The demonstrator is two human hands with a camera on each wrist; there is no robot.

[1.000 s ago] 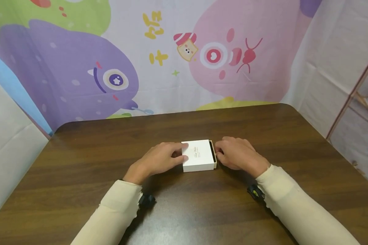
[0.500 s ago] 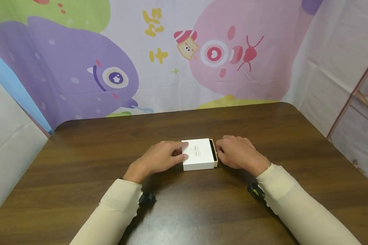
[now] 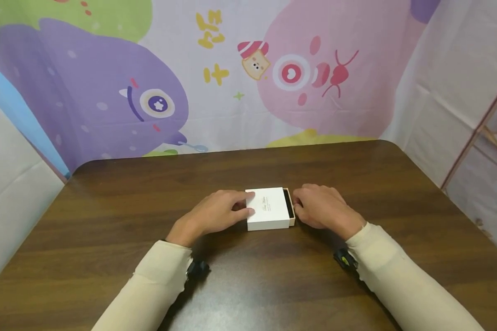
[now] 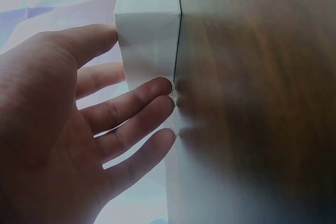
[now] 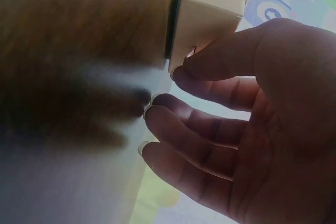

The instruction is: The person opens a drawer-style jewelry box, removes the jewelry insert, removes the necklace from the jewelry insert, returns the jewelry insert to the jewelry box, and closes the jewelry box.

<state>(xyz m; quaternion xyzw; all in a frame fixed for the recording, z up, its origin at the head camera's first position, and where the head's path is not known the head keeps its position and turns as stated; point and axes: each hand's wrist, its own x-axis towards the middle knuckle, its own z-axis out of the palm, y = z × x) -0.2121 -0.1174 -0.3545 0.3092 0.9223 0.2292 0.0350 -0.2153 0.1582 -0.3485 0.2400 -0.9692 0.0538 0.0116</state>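
A flat white drawer-style gift box with small gold lettering lies on the table. Its peach-edged inner drawer, dark inside, sticks out a little at the right end. My left hand is at the box's left end, thumb and index fingertips resting on the top. Its other fingers extend beside the end, tips at the tabletop. My right hand pinches at the drawer's outer end with thumb and index finger; the exact pinched part is mostly hidden. The remaining right fingers are loosely bent near the tabletop.
The dark brown wooden table has rounded far corners. A cartoon-printed cloth hangs behind it, and pale panels stand at both sides. Each wrist carries a small black camera.
The inner drawer has slid slightly farther out to the right, and my right hand has moved a little right with it. My left hand and the white sleeve stay in place.
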